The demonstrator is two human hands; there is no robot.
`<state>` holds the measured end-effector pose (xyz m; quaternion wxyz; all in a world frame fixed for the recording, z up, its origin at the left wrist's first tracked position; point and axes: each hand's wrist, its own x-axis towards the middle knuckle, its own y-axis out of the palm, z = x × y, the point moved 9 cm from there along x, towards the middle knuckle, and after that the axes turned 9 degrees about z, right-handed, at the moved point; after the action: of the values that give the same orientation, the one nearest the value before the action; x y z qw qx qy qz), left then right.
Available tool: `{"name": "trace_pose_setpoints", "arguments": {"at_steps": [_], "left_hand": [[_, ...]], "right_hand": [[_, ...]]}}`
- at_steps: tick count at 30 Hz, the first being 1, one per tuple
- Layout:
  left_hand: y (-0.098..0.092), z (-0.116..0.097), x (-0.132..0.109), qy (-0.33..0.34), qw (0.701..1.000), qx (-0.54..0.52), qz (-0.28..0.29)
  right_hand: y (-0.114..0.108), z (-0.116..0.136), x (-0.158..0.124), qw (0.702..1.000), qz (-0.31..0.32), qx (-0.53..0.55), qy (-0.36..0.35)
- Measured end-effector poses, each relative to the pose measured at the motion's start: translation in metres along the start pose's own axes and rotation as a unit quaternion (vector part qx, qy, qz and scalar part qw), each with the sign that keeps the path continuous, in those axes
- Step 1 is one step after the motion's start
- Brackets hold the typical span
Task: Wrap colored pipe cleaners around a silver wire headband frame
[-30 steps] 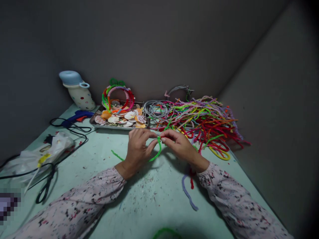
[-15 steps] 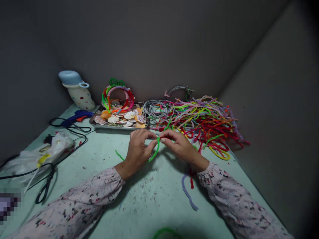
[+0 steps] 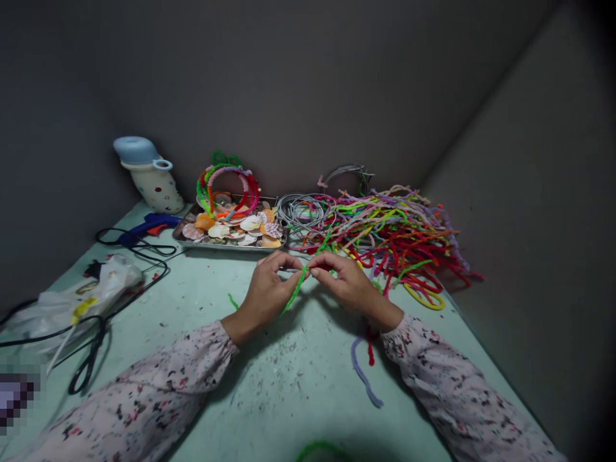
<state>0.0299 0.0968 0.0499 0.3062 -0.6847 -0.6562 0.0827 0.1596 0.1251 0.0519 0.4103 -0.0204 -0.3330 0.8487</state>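
My left hand (image 3: 267, 292) and my right hand (image 3: 346, 285) meet at the fingertips in front of the tray. Both pinch a bright green pipe cleaner (image 3: 294, 294), which is twisted near the fingertips. Its stem runs down and to the left past my left palm, ending in a short tail on the table. A lilac pipe cleaner (image 3: 362, 377) and a red one (image 3: 370, 350) lie below my right wrist, untouched. A large tangle of multicoloured pipe cleaners (image 3: 389, 240) sits just beyond my right hand.
A steel tray of seashells (image 3: 226, 248) and a coil of grey wire (image 3: 301, 212) stand at the back. To the left are a blue glue gun (image 3: 144, 232), black-handled scissors (image 3: 89, 359), a plastic bag (image 3: 81, 301) and a spotted white jar (image 3: 154, 186) on the pale green table (image 3: 289, 398).
The green pipe cleaner's curved stem has straightened and its left tail has shortened. My left hand has moved slightly up and toward my right hand.
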Motion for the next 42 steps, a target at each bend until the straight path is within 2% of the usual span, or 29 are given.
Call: {"name": "trace_pose_setpoints", "arguments": {"at_steps": [42], "left_hand": [[0.0031, 0.0053, -0.0008, -0.009, 1.000, -0.026, 0.013]], "right_hand": [[0.0006, 0.0007, -0.0002, 1.000, 0.014, -0.026, -0.009]]}}
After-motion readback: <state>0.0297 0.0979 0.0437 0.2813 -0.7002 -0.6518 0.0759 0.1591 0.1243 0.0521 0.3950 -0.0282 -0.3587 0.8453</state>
